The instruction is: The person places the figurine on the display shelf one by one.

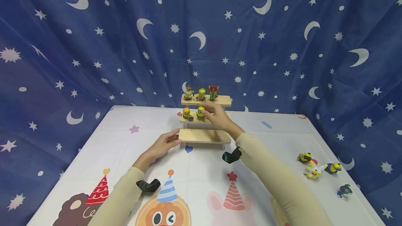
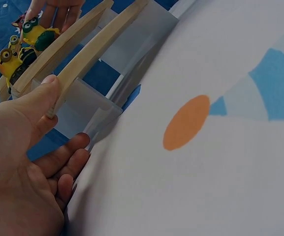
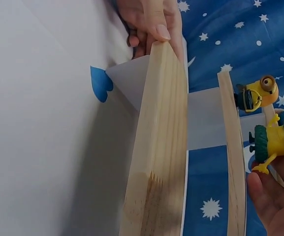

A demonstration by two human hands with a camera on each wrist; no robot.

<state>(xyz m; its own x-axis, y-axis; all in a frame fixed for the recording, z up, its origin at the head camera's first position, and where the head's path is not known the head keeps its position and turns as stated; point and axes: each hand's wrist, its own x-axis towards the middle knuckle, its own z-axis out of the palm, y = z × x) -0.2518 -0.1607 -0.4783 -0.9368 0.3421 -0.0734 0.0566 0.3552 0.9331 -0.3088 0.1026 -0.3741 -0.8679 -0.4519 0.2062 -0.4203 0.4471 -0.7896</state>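
A three-tier wooden display stand [image 1: 205,135] with clear side supports stands on the table. My left hand [image 1: 161,145] pinches the left end of its lowest board, thumb on top and a finger beneath, as the left wrist view shows. My right hand [image 1: 218,116] grips a yellow Minion figurine [image 3: 275,140] with a green skirt, at the middle board. In the right wrist view its feet are close to that board; contact is unclear. Left of it, a one-eyed Minion figurine [image 3: 261,93] stands on the same board.
Two Minion figurines [image 1: 201,94] and a red fox-like figurine [image 1: 213,92] stand on the top board. At the table's right lie several more figurines, among them a white-and-yellow one [image 1: 313,171] and a grey-headed one [image 1: 344,191]. A blue star-patterned curtain [image 1: 201,65] hangs behind.
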